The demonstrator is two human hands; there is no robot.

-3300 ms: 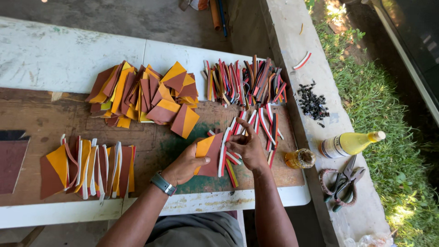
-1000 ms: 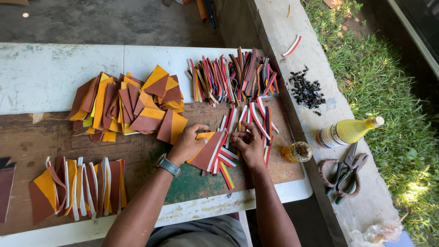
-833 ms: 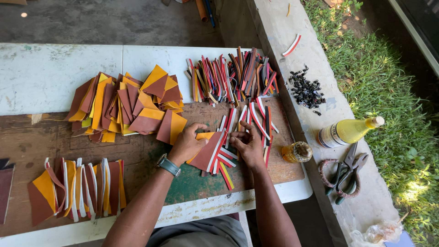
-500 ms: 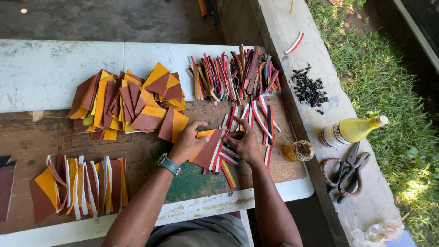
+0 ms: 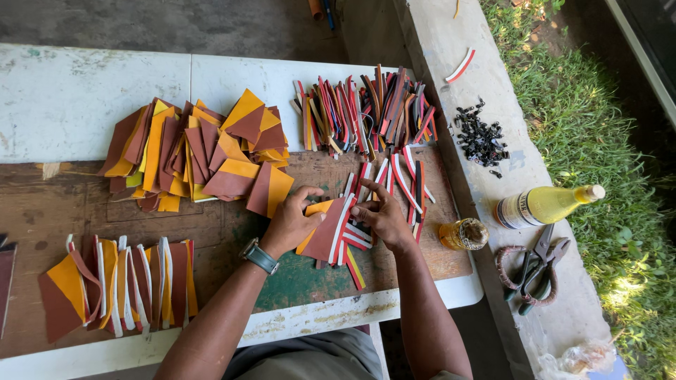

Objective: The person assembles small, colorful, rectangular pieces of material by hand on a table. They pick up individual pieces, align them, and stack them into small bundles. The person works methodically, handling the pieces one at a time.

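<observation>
Worn wooden surface (image 5: pixel 63 211) is carrying both hands, left hand (image 5: pixel 290 224) and right hand (image 5: pixel 382 217), pinching a brown-orange leather piece (image 5: pixel 327 232) near a yellow labelled bottle (image 5: pixel 542 205).

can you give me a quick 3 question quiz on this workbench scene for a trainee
1. True or false: both hands are on the brown and orange piece with a white strip along its edge.
2. Which lies nearest the right hand? A) pliers B) small amber jar C) pile of black bits
3. Fill in: the left hand has a ___ on its wrist.

Key: 1 true; 2 B; 3 watch.
</observation>
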